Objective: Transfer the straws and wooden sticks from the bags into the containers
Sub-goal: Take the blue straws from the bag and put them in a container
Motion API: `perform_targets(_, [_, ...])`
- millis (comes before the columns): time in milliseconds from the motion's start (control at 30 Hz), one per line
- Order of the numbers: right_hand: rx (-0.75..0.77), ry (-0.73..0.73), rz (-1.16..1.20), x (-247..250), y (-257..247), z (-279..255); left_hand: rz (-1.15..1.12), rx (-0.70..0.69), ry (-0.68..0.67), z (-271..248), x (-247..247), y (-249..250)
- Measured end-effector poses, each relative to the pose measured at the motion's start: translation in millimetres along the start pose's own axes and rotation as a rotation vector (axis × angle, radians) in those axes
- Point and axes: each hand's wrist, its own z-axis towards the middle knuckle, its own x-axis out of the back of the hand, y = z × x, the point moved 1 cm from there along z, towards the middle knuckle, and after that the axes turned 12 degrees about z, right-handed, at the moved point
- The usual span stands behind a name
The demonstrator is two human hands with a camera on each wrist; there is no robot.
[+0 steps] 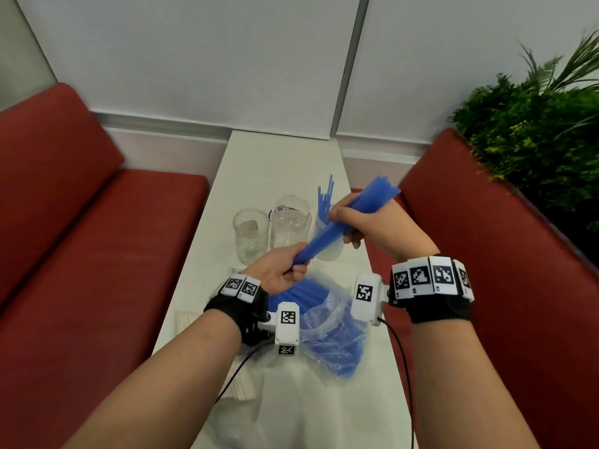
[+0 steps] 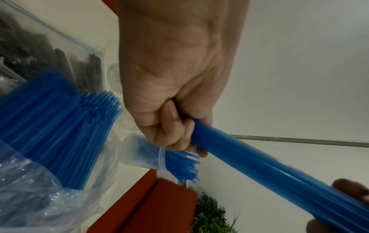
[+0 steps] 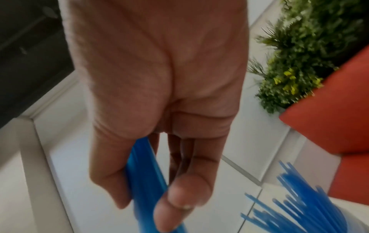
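Both hands hold one thick bundle of blue straws (image 1: 319, 241) slanted above the table. My left hand (image 1: 282, 270) grips its lower end (image 2: 259, 165); my right hand (image 1: 356, 222) wraps thumb and fingers round its upper part (image 3: 143, 173). Behind the bundle stands a pale container (image 1: 330, 251) with blue straws (image 1: 325, 199) sticking out, partly hidden by my right hand. Two clear jars (image 1: 251, 234) (image 1: 290, 222) stand to its left. A clear plastic bag of blue straws (image 1: 330, 332) lies open under my wrists.
A zip bag of dark straws (image 2: 49, 59) lies beside the blue ones. A pale flat pack (image 1: 184, 319) lies at the narrow white table's (image 1: 278, 163) left edge. Red benches (image 1: 81, 238) flank the table, with green plants (image 1: 534, 140) at the right.
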Motion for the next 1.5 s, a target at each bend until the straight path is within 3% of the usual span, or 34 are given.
perform_targets(100, [-0.02,0.044,0.031,9.8,5.5,9.9,-0.12,-0.031,0.091,9.8,-1.7,-1.3])
perform_targets(167, [0.013,0.137,0.048,21.3,1.8,22.8,-0.059,-0.071,0.153,15.5,0.6,0.8])
perform_targets(233, [0.072,0.276,0.076,34.4,-4.1,39.7,0.185,-0.115,0.181,20.5,3.7,3.7])
perform_targets(400, [0.127,0.614,0.108,52.3,7.4,85.7,1.038,-0.292,0.186,39.2,4.7,5.6])
perform_targets(533, [0.033,0.616,0.027,51.5,47.2,115.1,1.518,-0.305,0.019,53.6,-1.5,-2.4])
perform_targets(733, [-0.108,0.564,-0.107,44.0,103.9,135.9,2.038,-0.149,-0.217,72.8,-2.3,-29.6])
perform_targets(800, [-0.133,0.521,-0.133,41.4,112.6,138.3,2.195,-0.113,-0.236,74.7,0.9,-40.0])
perform_targets(867, [-0.1,0.507,-0.233,39.0,117.7,140.0,2.281,-0.142,-0.166,76.1,1.7,-47.0])
perform_targets(1000, [0.241,0.591,-0.237,34.7,117.2,138.4,2.372,-0.234,-0.122,79.5,-0.6,-49.5])
perform_targets(1067, [0.339,0.522,-0.302,29.7,122.0,138.6,2.408,-0.239,-0.11,78.8,-2.3,-47.8])
perform_targets(1133, [0.282,0.391,-0.492,24.7,132.7,139.4,2.437,-0.227,-0.082,77.6,-5.8,-45.1])
perform_targets(1233, [-0.018,0.261,-0.734,19.1,147.1,135.5,2.451,-0.185,-0.04,75.6,-11.2,-38.5])
perform_targets(1367, [0.098,0.367,-0.773,13.9,144.4,131.4,2.459,-0.128,0.01,70.4,-14.7,-32.8])
perform_targets(1500, [-0.061,0.218,-0.915,13.9,147.0,120.0,2.429,-0.084,0.047,65.3,-17.0,-27.4])
